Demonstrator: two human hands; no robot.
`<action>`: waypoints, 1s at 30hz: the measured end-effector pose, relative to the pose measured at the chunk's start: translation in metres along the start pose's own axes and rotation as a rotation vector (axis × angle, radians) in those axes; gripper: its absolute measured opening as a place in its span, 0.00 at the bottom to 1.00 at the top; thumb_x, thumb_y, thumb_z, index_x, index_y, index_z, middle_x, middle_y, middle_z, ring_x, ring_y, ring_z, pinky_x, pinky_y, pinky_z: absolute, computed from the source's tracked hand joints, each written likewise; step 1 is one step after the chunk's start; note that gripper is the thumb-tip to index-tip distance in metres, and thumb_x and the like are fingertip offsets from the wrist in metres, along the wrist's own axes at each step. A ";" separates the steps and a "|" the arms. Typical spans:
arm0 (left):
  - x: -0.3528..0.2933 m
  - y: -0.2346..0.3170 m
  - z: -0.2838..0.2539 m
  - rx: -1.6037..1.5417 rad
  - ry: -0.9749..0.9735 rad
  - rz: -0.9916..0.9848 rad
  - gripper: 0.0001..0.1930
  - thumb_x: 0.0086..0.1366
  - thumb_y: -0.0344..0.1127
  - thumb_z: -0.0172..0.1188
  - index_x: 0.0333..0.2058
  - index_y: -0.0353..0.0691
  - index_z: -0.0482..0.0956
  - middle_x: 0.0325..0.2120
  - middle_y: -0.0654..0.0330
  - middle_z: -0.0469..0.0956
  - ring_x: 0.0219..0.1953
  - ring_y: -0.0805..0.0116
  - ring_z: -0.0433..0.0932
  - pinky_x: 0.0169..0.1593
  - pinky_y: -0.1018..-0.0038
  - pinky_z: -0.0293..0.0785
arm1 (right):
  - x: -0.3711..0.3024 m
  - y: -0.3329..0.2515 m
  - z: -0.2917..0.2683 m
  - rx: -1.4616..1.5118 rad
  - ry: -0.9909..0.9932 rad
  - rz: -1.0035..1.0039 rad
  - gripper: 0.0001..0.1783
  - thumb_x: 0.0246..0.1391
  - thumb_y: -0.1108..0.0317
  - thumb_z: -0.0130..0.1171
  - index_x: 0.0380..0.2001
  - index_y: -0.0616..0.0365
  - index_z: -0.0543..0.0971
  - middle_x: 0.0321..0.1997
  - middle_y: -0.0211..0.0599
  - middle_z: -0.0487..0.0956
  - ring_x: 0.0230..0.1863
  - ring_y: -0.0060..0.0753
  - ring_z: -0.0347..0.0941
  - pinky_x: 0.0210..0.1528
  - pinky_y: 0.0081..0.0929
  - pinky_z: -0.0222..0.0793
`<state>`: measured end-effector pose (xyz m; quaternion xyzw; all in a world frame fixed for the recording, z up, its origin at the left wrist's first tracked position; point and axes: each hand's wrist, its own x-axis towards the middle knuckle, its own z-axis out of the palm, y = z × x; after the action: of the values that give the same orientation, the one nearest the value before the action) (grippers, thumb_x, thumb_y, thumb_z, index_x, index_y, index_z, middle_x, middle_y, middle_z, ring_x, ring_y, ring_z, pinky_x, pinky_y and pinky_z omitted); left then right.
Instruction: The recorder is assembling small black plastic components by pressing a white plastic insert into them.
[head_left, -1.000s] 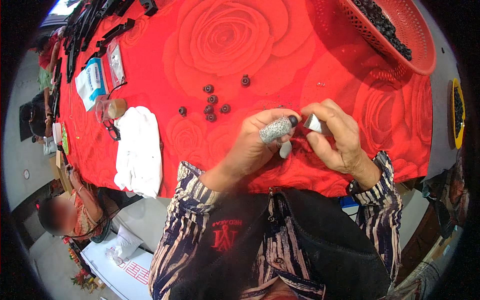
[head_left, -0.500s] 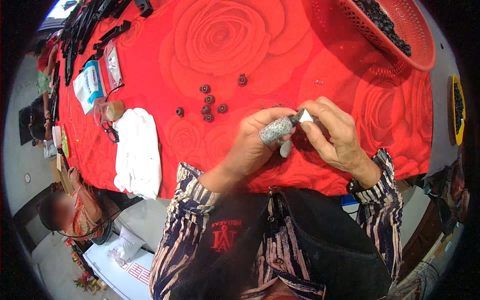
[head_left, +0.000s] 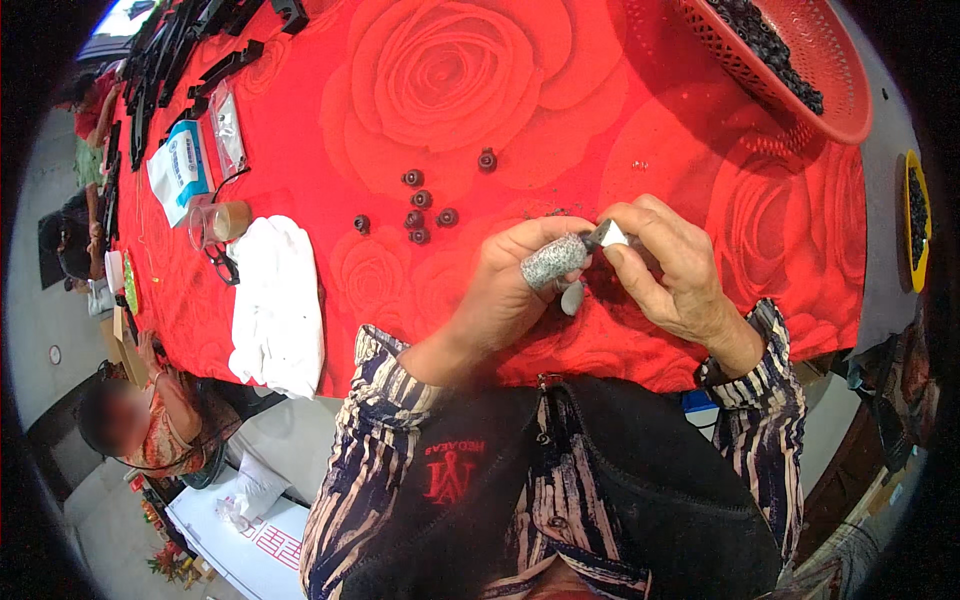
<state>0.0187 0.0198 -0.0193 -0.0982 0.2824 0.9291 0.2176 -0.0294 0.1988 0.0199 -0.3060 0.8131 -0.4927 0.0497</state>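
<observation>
Over the near part of the red rose-patterned cloth, both my hands meet at their fingertips. My left hand (head_left: 500,285) is closed, pinching a small black piece mostly hidden by the fingers. A grey speckled sleeve (head_left: 553,262) wraps one of its fingers, and a smooth grey oval (head_left: 571,298) shows just below. In the pinch of my right hand (head_left: 675,265) is a small dark blade with a white part (head_left: 613,235), its tip against the black piece. Several round black plastic pieces (head_left: 415,217) lie farther left on the cloth. Dark crumbs are scattered just beyond my fingers.
A red plastic basket (head_left: 855,110) of black pieces stands far right, and a yellow tray (head_left: 913,270) beyond it. On the left are white cloth (head_left: 275,310), a cup (head_left: 232,220), glasses (head_left: 222,265), a white-blue packet (head_left: 180,170) and long black parts (head_left: 160,90). Another person (head_left: 170,415) sits left.
</observation>
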 end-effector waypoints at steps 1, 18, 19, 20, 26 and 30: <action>-0.001 0.000 0.000 0.001 0.002 0.001 0.12 0.64 0.30 0.53 0.46 0.33 0.73 0.31 0.62 0.75 0.29 0.76 0.74 0.28 0.78 0.72 | 0.000 0.000 0.000 -0.009 -0.005 -0.007 0.11 0.47 0.77 0.56 0.37 0.64 0.72 0.24 0.42 0.68 0.23 0.41 0.68 0.24 0.32 0.63; 0.000 0.003 0.001 -0.039 0.024 -0.009 0.11 0.63 0.30 0.55 0.42 0.33 0.75 0.26 0.65 0.74 0.23 0.78 0.72 0.24 0.80 0.70 | -0.002 0.004 -0.002 0.029 0.031 -0.019 0.10 0.49 0.78 0.55 0.37 0.65 0.73 0.25 0.40 0.70 0.23 0.34 0.68 0.24 0.26 0.62; -0.001 0.007 0.005 -0.008 0.002 -0.017 0.10 0.61 0.30 0.57 0.40 0.33 0.76 0.28 0.64 0.74 0.27 0.77 0.72 0.29 0.80 0.70 | -0.001 0.003 -0.003 0.033 0.033 -0.038 0.10 0.49 0.78 0.55 0.37 0.65 0.73 0.25 0.40 0.70 0.23 0.34 0.68 0.24 0.26 0.62; -0.002 0.012 0.006 0.004 0.002 -0.001 0.10 0.61 0.30 0.57 0.40 0.33 0.76 0.28 0.64 0.74 0.27 0.77 0.72 0.29 0.80 0.70 | 0.001 0.002 -0.005 0.004 0.060 0.003 0.10 0.49 0.78 0.55 0.37 0.65 0.73 0.25 0.39 0.70 0.22 0.33 0.67 0.24 0.26 0.62; 0.018 0.040 -0.007 1.653 0.331 1.076 0.12 0.48 0.25 0.63 0.34 0.39 0.77 0.31 0.58 0.75 0.40 0.62 0.72 0.46 0.66 0.66 | 0.004 -0.001 0.001 -0.039 0.060 -0.018 0.09 0.49 0.77 0.54 0.37 0.64 0.73 0.23 0.37 0.68 0.20 0.29 0.65 0.21 0.24 0.60; 0.027 0.040 -0.013 1.809 0.414 1.015 0.10 0.45 0.27 0.62 0.29 0.42 0.76 0.29 0.63 0.76 0.37 0.63 0.72 0.44 0.65 0.63 | 0.002 0.003 0.003 -0.068 0.056 -0.058 0.09 0.49 0.78 0.54 0.37 0.64 0.73 0.23 0.36 0.67 0.19 0.27 0.64 0.20 0.24 0.59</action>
<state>-0.0232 -0.0077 -0.0188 0.0736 0.9091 0.3199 -0.2567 -0.0312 0.1964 0.0161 -0.3168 0.8214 -0.4742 0.0021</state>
